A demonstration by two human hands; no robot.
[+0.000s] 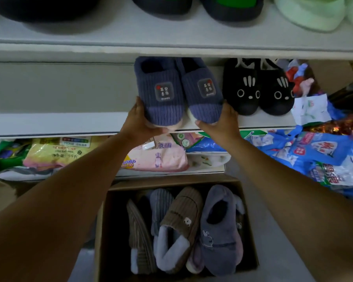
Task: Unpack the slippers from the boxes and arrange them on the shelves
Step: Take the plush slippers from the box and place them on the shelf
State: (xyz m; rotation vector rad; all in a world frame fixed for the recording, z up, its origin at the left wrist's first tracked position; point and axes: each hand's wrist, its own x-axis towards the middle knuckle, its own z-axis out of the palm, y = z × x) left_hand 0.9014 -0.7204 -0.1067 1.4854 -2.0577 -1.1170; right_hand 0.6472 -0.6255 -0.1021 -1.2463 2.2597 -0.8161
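A pair of blue ribbed slippers (pixel 177 90) with square patches sits on the middle white shelf (pixel 59 121), toes over the front edge. My left hand (pixel 140 121) grips the toe of the left slipper from the side and below. My right hand (pixel 220 119) grips the toe of the right one. A pair of black cat-face slippers (pixel 259 88) stands just right of them on the same shelf. Below, an open cardboard box (pixel 104 231) on the floor holds several grey and brown slippers (pixel 183 226).
The top shelf (pixel 130 37) carries dark slippers with green lining (pixel 194 7) and a pale green pair (pixel 318 13). Packaged goods (pixel 55 153) fill the lowest shelf, and blue bags (pixel 314 153) pile up at the right.
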